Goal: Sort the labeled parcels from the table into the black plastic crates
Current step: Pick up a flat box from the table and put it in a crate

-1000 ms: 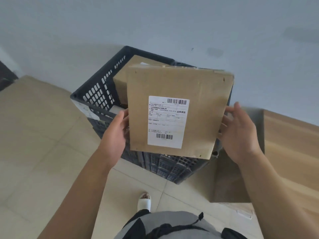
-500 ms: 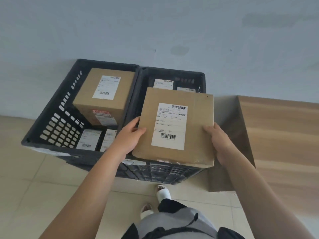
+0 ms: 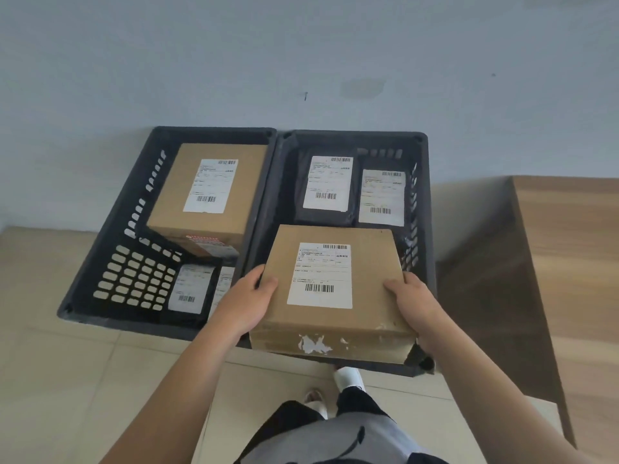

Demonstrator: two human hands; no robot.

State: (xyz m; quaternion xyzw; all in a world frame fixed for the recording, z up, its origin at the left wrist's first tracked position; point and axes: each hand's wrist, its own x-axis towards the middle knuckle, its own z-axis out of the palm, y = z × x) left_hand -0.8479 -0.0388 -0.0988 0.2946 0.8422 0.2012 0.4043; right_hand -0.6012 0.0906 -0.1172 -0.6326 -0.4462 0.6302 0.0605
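Now holding box (image 3: 330, 286) over rt crate (image 3: 422, 209), near end: L hand (image 3: 246, 304) & R hand (image 3: 415, 304) gripping opp. sides. Prob. stiff cardboard, not heavy; side grip looks best.

Matt brown cardboard box (image 3: 335, 289), its paper label (image 3: 320, 275) smooth; perforated black plastic crates (image 3: 261, 202); wood-grain table (image 3: 576, 262).

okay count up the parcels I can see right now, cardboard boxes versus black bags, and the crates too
Cardboard boxes: 2 (held box, box in left crate)
Black bags: 4 ()
Parcels total: 6
Black crates: 2 ()
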